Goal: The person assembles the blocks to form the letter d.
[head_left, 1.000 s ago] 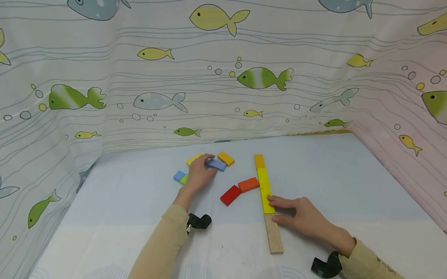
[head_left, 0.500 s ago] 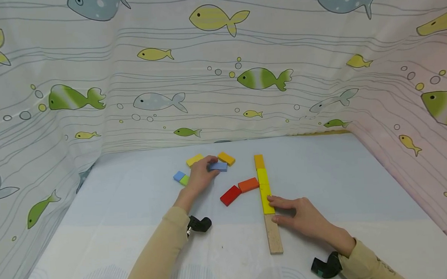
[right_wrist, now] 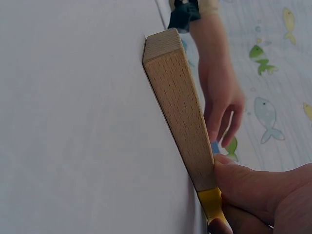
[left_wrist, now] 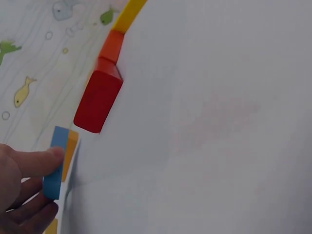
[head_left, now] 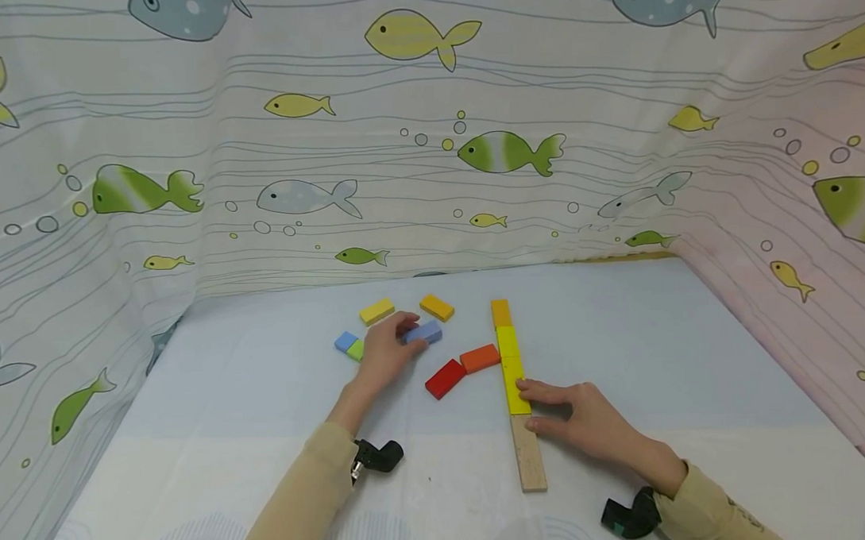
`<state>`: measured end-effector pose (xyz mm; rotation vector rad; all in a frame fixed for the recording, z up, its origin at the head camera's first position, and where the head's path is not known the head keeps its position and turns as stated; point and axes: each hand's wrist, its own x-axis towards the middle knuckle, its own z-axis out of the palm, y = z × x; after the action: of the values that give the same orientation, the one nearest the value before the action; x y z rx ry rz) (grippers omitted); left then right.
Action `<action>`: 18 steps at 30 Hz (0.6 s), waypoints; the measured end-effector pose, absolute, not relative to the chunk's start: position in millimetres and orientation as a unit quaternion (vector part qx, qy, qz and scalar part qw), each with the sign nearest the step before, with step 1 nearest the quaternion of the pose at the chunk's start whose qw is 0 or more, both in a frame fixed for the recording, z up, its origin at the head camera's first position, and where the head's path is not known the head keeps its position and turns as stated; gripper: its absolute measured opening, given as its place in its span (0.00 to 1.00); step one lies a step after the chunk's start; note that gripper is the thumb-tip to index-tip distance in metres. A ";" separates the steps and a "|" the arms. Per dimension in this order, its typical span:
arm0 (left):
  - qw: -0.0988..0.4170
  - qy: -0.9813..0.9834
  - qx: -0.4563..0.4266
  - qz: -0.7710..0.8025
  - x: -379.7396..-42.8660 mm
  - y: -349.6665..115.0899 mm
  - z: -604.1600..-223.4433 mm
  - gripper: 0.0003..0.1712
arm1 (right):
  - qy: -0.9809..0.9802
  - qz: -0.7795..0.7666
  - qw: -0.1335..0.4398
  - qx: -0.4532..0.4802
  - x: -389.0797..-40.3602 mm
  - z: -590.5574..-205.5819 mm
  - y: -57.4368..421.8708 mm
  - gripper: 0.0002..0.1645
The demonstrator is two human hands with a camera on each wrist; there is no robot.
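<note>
My left hand (head_left: 387,353) pinches a blue block (head_left: 426,332) between thumb and fingers; in the left wrist view the thumb lies across the block's (left_wrist: 56,163) face. A red block (head_left: 446,378) and an orange-red block (head_left: 481,358) lie end to end to its right, angled toward a straight row. That row has an orange block (head_left: 501,314) at the far end, then yellow blocks (head_left: 513,370), then a plain wooden block (head_left: 529,453) nearest me. My right hand (head_left: 595,423) rests against the row's right side, forefinger at the yellow, thumb at the wood.
A pale yellow block (head_left: 377,311) and a yellow-orange block (head_left: 437,307) lie beyond my left hand. Left of it is a small blue and green piece (head_left: 349,344), partly hidden. A fish-printed cloth (head_left: 403,247) stands around the table's back and sides.
My left hand has drawn the blue block slightly toward me, away from the yellow-orange block, and turned it. The right hand and the row have stayed put.
</note>
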<state>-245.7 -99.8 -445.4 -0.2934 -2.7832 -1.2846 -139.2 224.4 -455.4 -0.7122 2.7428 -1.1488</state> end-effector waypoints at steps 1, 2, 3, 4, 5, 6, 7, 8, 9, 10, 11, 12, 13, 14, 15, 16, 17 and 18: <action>0.033 -0.902 -0.093 -0.420 -243.6 -100.4 -445.2 0.25 | 0.897 -0.374 0.042 -0.233 -139.1 -455.4 224.3 0.31; 0.034 -0.902 -0.089 -0.421 -241.1 -100.8 -444.4 0.25 | 0.897 -0.374 0.042 -0.233 -139.0 -455.3 224.2 0.31; 0.035 -0.901 -0.087 -0.424 -238.6 -101.4 -443.4 0.25 | 0.897 -0.374 0.043 -0.232 -139.0 -455.3 224.1 0.31; 0.036 -0.900 -0.086 -0.425 -235.9 -101.9 -442.5 0.25 | 0.897 -0.374 0.043 -0.232 -139.0 -455.2 224.0 0.31; 0.038 -0.900 -0.084 -0.425 -233.1 -102.6 -441.5 0.25 | 0.897 -0.374 0.043 -0.232 -139.0 -455.1 223.9 0.31; 0.042 -0.900 -0.085 -0.425 -230.4 -103.1 -440.5 0.25 | 0.897 -0.373 0.043 -0.232 -139.1 -455.1 223.8 0.31; 0.044 -0.900 -0.086 -0.425 -227.4 -103.8 -439.3 0.25 | 0.897 -0.374 0.042 -0.233 -139.1 -455.0 223.7 0.31; 0.046 -0.899 -0.087 -0.426 -224.1 -104.6 -438.0 0.25 | 0.897 -0.375 0.043 -0.232 -139.1 -454.9 223.7 0.31; 0.047 -0.899 -0.088 -0.427 -221.0 -105.4 -437.0 0.25 | 0.896 -0.375 0.043 -0.233 -139.3 -454.9 223.6 0.31; 0.047 -0.899 -0.088 -0.426 -217.8 -106.3 -435.9 0.25 | 0.896 -0.374 0.041 -0.234 -139.3 -455.1 223.5 0.31; 0.047 -0.899 -0.088 -0.426 -214.8 -107.1 -435.0 0.25 | 0.896 -0.373 0.041 -0.235 -139.3 -455.1 223.5 0.31; 0.046 -0.899 -0.088 -0.426 -211.7 -107.9 -434.0 0.25 | 0.896 -0.374 0.040 -0.237 -139.3 -455.4 223.5 0.31; 0.044 -0.899 -0.087 -0.427 -208.7 -108.8 -432.9 0.25 | 0.895 -0.375 0.039 -0.237 -139.3 -455.5 223.4 0.31; 0.043 -0.899 -0.086 -0.427 -206.0 -109.5 -432.3 0.25 | 0.895 -0.374 0.038 -0.239 -139.2 -455.9 223.4 0.31; 0.042 -0.899 -0.085 -0.427 -203.3 -110.2 -431.7 0.25 | 0.895 -0.375 0.036 -0.239 -139.3 -456.2 223.3 0.31; 0.040 -0.899 -0.085 -0.427 -200.7 -110.9 -431.5 0.25 | 0.895 -0.374 0.034 -0.242 -139.2 -456.5 223.3 0.31; 0.037 -0.899 -0.085 -0.428 -197.9 -111.6 -431.5 0.25 | 0.894 -0.376 0.033 -0.242 -139.0 -456.7 223.1 0.31; 0.036 -0.900 -0.085 -0.427 -195.1 -112.4 -431.7 0.25 | 0.893 -0.377 0.032 -0.243 -138.9 -457.0 223.0 0.31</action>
<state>-195.1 -112.4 -431.7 -0.2609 -2.7640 -1.3111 -138.9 223.0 -457.0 -0.7490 2.7498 -1.1593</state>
